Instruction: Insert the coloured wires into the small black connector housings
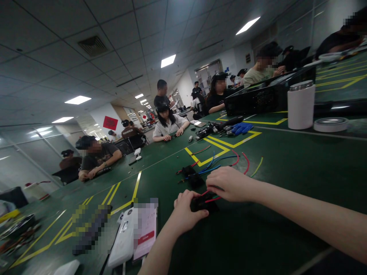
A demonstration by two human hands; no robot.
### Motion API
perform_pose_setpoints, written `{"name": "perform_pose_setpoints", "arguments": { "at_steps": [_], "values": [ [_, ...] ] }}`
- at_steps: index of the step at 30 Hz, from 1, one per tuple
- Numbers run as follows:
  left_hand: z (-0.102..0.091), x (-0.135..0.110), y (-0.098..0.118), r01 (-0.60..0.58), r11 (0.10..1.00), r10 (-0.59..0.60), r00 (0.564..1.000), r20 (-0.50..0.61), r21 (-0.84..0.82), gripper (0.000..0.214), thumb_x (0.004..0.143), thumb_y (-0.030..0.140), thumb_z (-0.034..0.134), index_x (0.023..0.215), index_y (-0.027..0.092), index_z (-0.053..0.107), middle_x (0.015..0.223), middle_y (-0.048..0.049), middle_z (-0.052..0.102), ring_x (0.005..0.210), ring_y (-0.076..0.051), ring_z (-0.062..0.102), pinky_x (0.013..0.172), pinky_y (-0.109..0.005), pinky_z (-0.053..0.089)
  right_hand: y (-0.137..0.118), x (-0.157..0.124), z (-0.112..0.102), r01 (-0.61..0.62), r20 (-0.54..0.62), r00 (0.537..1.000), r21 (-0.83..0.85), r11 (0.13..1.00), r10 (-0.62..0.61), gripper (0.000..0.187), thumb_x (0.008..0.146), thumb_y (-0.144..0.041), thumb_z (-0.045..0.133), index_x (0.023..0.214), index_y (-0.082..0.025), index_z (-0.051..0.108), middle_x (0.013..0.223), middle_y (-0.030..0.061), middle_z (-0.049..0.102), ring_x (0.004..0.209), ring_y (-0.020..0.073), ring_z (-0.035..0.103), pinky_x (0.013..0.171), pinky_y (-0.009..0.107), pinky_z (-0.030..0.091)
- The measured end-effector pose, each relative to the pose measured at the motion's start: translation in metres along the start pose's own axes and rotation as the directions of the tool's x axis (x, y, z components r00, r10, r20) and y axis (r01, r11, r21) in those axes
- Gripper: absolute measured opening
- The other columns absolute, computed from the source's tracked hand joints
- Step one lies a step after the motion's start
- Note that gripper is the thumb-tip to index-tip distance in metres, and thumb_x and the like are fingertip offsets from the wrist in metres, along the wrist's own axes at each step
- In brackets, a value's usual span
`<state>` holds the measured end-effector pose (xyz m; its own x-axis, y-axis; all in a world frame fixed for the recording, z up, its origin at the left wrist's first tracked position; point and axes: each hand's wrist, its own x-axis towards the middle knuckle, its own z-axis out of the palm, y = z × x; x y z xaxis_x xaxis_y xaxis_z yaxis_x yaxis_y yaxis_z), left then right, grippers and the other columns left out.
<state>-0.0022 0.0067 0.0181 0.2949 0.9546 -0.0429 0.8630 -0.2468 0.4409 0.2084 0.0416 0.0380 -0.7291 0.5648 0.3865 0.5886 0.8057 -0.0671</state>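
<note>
The left hand point(186, 214) has its fingers curled tight round a small black plastic block point(204, 203). The block sits low on the dark green bench point(286, 172), right in front of the person. The right hand point(229, 185) lies over the top of the block, fingers bent down onto a thin red wire point(212, 199) that comes out of it. I cannot tell if they pinch the wire. Just behind lie more black blocks with red and blue wires point(192, 175). This looks like the step of fitting a wire into the block. That calls for a still left hand and a careful push.
</note>
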Motion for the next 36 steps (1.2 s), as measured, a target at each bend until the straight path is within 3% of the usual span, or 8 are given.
{"name": "perform_pose_setpoints", "arguments": {
  "at_steps": [3, 8, 10, 15, 19, 23, 26, 36],
  "values": [
    [-0.001, -0.001, 0.001, -0.001, 1.0, 0.001, 1.0, 0.015, -0.014, 0.037, 0.07, 0.037, 0.069, 0.104, 0.028, 0.057, 0.107, 0.0012, 0.054, 0.103, -0.022, 0.046, 0.087, -0.033, 0.034, 0.006, 0.003, 0.001, -0.125, 0.142, 0.984, 0.099, 0.987, 0.11, 0.021, 0.084, -0.028, 0.045, 0.079, -0.022, 0.064, 0.076, 0.0018, 0.065, 0.07, 0.016, 0.057, 0.06, 0.026, 0.034],
    [-0.002, -0.003, 0.001, 0.039, 0.998, -0.038, 0.999, 0.029, -0.05, 0.04, 0.069, 0.036, 0.07, 0.105, 0.027, 0.057, 0.108, -0.0002, 0.053, 0.103, -0.022, 0.046, 0.088, -0.033, 0.035, 0.015, 0.009, 0.002, -0.305, 0.427, 0.88, 0.177, 0.936, 0.206, 0.03, 0.086, -0.039, 0.042, 0.077, -0.021, 0.064, 0.065, -0.0003, 0.06, 0.056, 0.0131, 0.051, 0.048, 0.024, 0.027],
    [-0.001, -0.003, 0.0, 0.036, 0.998, -0.035, 0.999, 0.019, -0.056, 0.04, 0.068, 0.036, 0.07, 0.105, 0.026, 0.057, 0.108, -0.0001, 0.053, 0.103, -0.022, 0.046, 0.088, -0.033, 0.035, 0.013, 0.009, 0.001, -0.271, 0.372, 0.907, 0.153, 0.95, 0.199, 0.032, 0.087, -0.038, 0.041, 0.074, -0.02, 0.064, 0.065, 0.0006, 0.061, 0.058, 0.0136, 0.052, 0.05, 0.024, 0.028],
    [0.003, -0.001, -0.004, 0.03, 0.999, -0.03, 1.0, -0.005, -0.046, 0.039, 0.066, 0.038, 0.071, 0.101, 0.025, 0.057, 0.104, -0.0001, 0.055, 0.099, -0.021, 0.048, 0.084, -0.03, 0.038, 0.003, 0.003, 0.001, -0.073, 0.046, 0.997, 0.074, 0.995, 0.07, 0.03, 0.088, -0.031, 0.04, 0.073, -0.02, 0.063, 0.072, 0.0033, 0.065, 0.068, 0.0156, 0.057, 0.06, 0.026, 0.031],
    [0.003, -0.001, -0.005, 0.085, 0.996, -0.085, 0.996, 0.002, -0.031, 0.042, 0.066, 0.043, 0.07, 0.102, 0.025, 0.057, 0.1, -0.0013, 0.056, 0.095, -0.022, 0.049, 0.082, -0.031, 0.038, 0.004, 0.004, 0.002, -0.094, 0.111, 0.99, 0.074, 0.993, 0.086, 0.029, 0.088, -0.03, 0.04, 0.074, -0.02, 0.064, 0.073, 0.0033, 0.065, 0.069, 0.0161, 0.057, 0.059, 0.026, 0.031],
    [0.0, -0.003, -0.005, 0.114, 0.993, -0.113, 0.993, 0.032, -0.032, 0.045, 0.066, 0.046, 0.07, 0.104, 0.026, 0.057, 0.101, -0.0017, 0.055, 0.097, -0.022, 0.049, 0.084, -0.032, 0.038, 0.012, 0.01, 0.005, -0.254, 0.352, 0.915, 0.126, 0.959, 0.196, 0.032, 0.086, -0.038, 0.041, 0.076, -0.022, 0.067, 0.07, 0.0023, 0.065, 0.063, 0.0158, 0.055, 0.053, 0.025, 0.03],
    [-0.002, -0.004, -0.005, 0.114, 0.992, -0.112, 0.993, 0.046, -0.047, 0.046, 0.065, 0.047, 0.07, 0.105, 0.027, 0.057, 0.103, -0.0016, 0.054, 0.098, -0.022, 0.049, 0.084, -0.032, 0.038, 0.014, 0.012, 0.005, -0.295, 0.427, 0.881, 0.156, 0.943, 0.205, 0.034, 0.086, -0.04, 0.04, 0.077, -0.021, 0.067, 0.067, 0.0011, 0.063, 0.06, 0.015, 0.053, 0.051, 0.025, 0.03],
    [0.002, -0.003, 0.001, 0.069, 0.998, -0.069, 0.997, -0.029, 0.006, 0.04, 0.068, 0.052, 0.068, 0.099, 0.028, 0.059, 0.095, 0.0002, 0.058, 0.094, -0.021, 0.05, 0.082, -0.031, 0.036, 0.009, 0.003, 0.0, -0.187, 0.23, 0.957, 0.033, 0.982, 0.175, 0.03, 0.088, -0.035, 0.042, 0.079, -0.021, 0.067, 0.074, 0.0039, 0.066, 0.066, 0.0174, 0.058, 0.055, 0.026, 0.031]
  ]
}}
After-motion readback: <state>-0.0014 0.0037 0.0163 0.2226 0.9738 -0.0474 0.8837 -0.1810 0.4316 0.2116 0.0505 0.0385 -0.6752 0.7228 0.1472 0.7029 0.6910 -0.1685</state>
